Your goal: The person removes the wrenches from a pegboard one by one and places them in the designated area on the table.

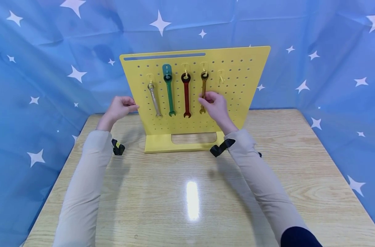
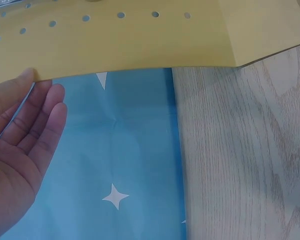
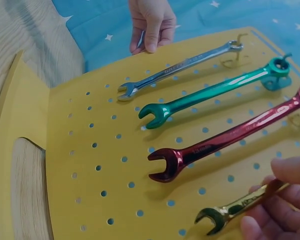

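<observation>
Plainly gripped, gold wrench (image 1: 204, 87); rightmost hook (image 1: 221, 79), head-view only

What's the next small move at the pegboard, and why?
Probably ease the right grip off the gold wrench: its ring end appears threaded on a hook, which should carry it. The left grip holds the pegboard by its left edge, likely enough to steady it.

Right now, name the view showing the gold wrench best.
Head view: both ends of the gold wrench show past the right hand. The right wrist view enlarges its open end but not the ring; the left wrist's omits it.
</observation>
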Available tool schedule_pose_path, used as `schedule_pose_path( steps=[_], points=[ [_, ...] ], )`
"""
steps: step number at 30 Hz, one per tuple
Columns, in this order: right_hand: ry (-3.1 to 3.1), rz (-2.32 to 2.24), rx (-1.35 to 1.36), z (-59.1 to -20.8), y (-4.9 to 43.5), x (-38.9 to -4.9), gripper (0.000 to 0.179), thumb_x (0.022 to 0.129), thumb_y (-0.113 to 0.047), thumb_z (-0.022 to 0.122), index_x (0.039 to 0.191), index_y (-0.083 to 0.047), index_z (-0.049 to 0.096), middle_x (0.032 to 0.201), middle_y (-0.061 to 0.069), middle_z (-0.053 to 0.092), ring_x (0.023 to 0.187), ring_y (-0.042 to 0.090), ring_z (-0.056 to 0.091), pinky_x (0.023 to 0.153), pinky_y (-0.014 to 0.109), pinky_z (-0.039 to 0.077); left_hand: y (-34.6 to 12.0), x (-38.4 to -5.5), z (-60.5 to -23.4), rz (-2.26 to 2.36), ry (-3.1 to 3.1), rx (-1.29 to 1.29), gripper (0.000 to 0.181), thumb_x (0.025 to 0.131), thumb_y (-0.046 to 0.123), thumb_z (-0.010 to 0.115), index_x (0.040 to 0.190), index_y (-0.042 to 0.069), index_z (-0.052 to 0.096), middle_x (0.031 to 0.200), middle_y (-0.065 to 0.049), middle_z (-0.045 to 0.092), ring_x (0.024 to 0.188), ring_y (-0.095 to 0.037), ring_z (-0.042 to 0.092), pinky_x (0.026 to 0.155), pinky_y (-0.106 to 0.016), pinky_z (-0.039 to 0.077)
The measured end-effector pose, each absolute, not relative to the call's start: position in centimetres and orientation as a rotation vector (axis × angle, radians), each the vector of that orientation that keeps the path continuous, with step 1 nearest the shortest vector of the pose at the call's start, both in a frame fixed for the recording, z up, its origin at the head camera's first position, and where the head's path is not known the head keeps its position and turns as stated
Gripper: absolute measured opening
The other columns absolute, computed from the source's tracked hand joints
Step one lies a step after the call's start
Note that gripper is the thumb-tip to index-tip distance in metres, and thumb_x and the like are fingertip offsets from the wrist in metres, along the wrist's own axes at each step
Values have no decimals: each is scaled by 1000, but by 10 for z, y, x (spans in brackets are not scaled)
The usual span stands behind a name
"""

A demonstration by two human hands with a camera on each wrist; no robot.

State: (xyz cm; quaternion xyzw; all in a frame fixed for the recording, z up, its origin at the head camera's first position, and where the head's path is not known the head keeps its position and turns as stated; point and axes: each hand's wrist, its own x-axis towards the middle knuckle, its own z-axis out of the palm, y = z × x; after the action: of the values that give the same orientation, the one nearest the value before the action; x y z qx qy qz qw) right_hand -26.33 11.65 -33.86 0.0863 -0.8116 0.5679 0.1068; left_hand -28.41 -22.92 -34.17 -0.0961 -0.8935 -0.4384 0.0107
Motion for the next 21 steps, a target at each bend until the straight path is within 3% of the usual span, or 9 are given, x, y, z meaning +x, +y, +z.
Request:
schedule_pose_path(
  steps=[7, 13, 18, 21],
  points=[
    [-2368, 1651, 292, -340, 113, -263, 21, 90, -14, 64, 102, 2, 69, 87, 15, 66, 73, 12, 54, 67, 22, 42, -229, -282, -341, -1386, -2791, -281, 17, 88, 10, 66, 87, -7, 64, 77, -11, 64, 64, -7, 55, 61, -21, 44],
    [-2331, 1685, 329, -343, 113, -258, 22, 93, -15, 60, 97, 6, 68, 86, 21, 65, 59, 10, 45, 54, 22, 37, -229, -284, -342, -1393, -2784, -290, 16, 88, 9, 65, 86, -7, 64, 74, -8, 64, 63, -7, 55, 60, -20, 45],
    [-2280, 1807, 365, -345, 115, -253, 23, 95, -11, 56, 96, 11, 63, 99, 23, 66, 76, 14, 59, 64, 25, 48, -229, -285, -342, -1391, -2784, -300, 15, 88, 8, 65, 86, -7, 64, 73, -6, 64, 63, -6, 56, 60, -20, 45],
    [-2276, 1848, 369, -344, 116, -249, 24, 96, -11, 54, 99, 11, 62, 96, 23, 65, 85, 15, 60, 70, 30, 51, -229, -285, -342, -1393, -2783, -300, 15, 88, 7, 65, 86, -7, 64, 73, -6, 64, 63, -6, 56, 60, -20, 46]
  ],
)
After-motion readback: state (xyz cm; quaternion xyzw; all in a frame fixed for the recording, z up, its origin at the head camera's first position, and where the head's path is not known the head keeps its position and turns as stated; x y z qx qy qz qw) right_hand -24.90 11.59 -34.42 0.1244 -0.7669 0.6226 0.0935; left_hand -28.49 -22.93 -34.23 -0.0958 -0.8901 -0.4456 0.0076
